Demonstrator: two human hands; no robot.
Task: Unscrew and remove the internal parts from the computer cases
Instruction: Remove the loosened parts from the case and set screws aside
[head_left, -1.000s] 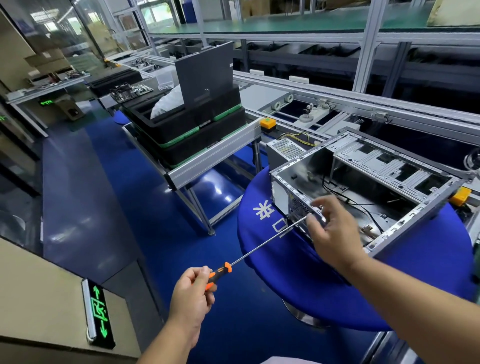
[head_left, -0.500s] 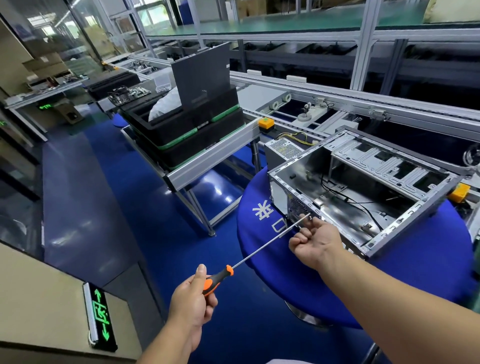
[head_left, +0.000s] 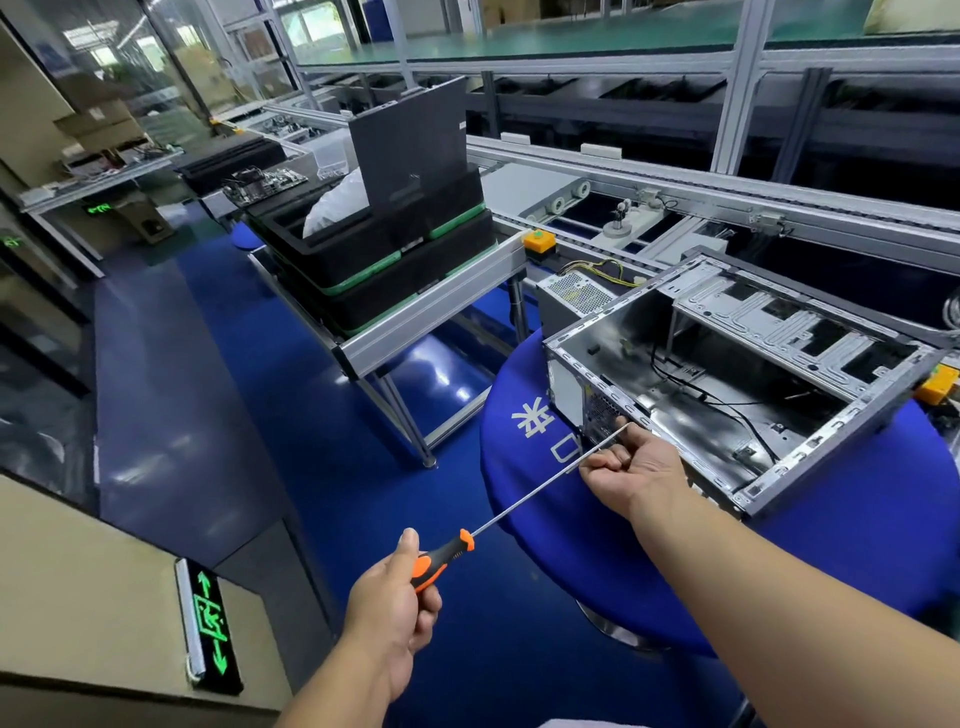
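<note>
Blue round table (head_left: 831, 545) at right of the frame carries the open computer case (head_left: 737, 374). Left hand (head_left: 395, 613) grips the screwdriver (head_left: 519, 506) handle; right hand (head_left: 631, 467), fingers curled, pinches its shaft by the case's near corner. Glossy blue floor (head_left: 311, 415), conveyor frames behind.
</note>
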